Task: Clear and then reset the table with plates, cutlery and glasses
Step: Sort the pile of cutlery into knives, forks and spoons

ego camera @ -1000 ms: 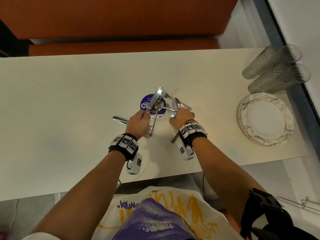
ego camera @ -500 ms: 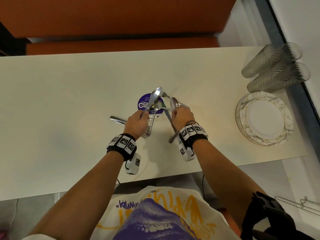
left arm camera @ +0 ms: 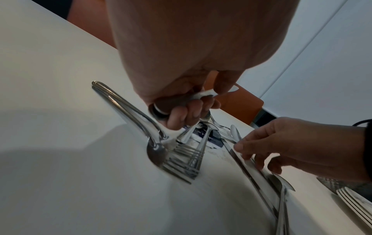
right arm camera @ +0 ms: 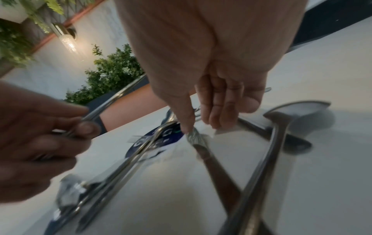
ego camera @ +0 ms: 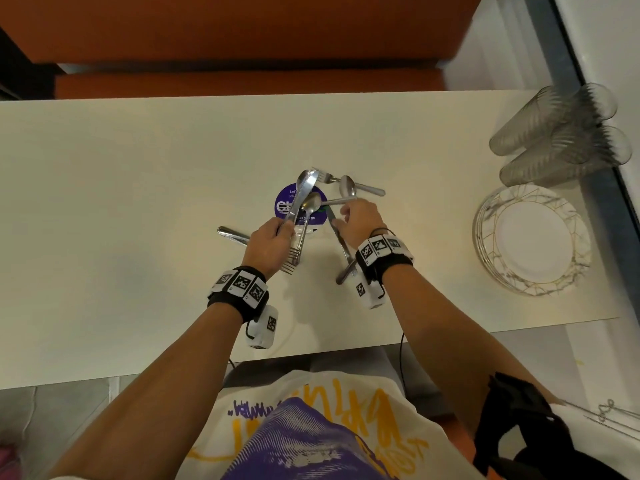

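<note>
cream worktop, cutlery sorting

cream worktop (ego camera: 138, 188): left hand (ego camera: 268, 242) clenched round a cutlery bundle (ego camera: 300, 216) over the purple sticker (ego camera: 284, 202); right hand (ego camera: 358, 221) fingertips on a knife (ego camera: 341, 249); plates (ego camera: 531, 237) and glasses (ego camera: 557, 136) far right

We see a cream table (ego camera: 138, 188) spanning the head view. Near its centre lies a round purple sticker (ego camera: 284, 202). At one o'clock from the sticker rest a fork (ego camera: 325, 176) and a spoon (ego camera: 349, 187); at four o'clock a knife (ego camera: 341, 242) lies flat; at eight o'clock a metal handle (ego camera: 232, 234) shows. At three o'clock, near the table's right end, sits a stack of plates (ego camera: 533, 240), with stacked glasses (ego camera: 557, 133) lying on their sides at twelve o'clock from it.
</note>
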`<state>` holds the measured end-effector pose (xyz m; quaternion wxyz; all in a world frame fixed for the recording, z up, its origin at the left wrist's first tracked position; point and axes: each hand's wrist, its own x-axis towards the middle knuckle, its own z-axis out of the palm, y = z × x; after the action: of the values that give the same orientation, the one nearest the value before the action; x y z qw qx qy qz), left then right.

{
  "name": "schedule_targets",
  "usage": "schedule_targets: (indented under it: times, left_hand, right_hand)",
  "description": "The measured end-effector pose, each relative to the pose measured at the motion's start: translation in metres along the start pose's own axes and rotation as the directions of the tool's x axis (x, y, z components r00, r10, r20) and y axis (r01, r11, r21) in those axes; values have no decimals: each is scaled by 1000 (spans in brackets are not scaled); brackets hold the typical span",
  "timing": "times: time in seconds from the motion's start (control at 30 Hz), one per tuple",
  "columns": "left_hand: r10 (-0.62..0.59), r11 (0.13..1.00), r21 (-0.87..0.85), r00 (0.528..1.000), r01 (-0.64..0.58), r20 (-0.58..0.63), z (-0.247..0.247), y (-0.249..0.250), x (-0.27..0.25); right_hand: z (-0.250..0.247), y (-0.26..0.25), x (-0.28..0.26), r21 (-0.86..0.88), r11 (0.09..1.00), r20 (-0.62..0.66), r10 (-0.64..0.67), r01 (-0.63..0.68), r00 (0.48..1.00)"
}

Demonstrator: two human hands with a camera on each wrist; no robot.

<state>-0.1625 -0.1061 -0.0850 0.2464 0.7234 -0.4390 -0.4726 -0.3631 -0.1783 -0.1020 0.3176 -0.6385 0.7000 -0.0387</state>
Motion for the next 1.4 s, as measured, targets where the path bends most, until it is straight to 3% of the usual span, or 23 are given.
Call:
schedule_targets:
  times: [0.17, 0.57, 0.87, 1.07, 1.27, 1.4]
  left_hand:
    - [-5, 1000, 5, 1000, 5, 4, 2, 3, -1]
    - [-8, 1000, 23, 1000, 8, 22, 4, 10, -6]
    - [0, 1000, 23, 999, -1, 38, 8, 13, -9]
    - [2, 1000, 23, 1000, -3, 28, 9, 14, -10]
    - [-12, 1000, -6, 1000, 12, 29, 11, 18, -9]
    - [-10, 998, -63, 1000, 12, 29, 12, 19, -1]
  right_hand:
    - [25, -4, -17, -249, 967, 53, 63, -48, 997]
    - [13, -2, -31, -492, 866, 169, 188, -83, 967]
    - [13, -1, -40, -576, 817, 163, 85, 25, 983]
    - [8, -5, -36, -521, 853, 173, 105, 1, 979]
    - [-1, -4, -29, -361, 932, 199, 64, 13, 978]
    - [-21, 2, -19, -165, 985, 93, -31, 46, 995]
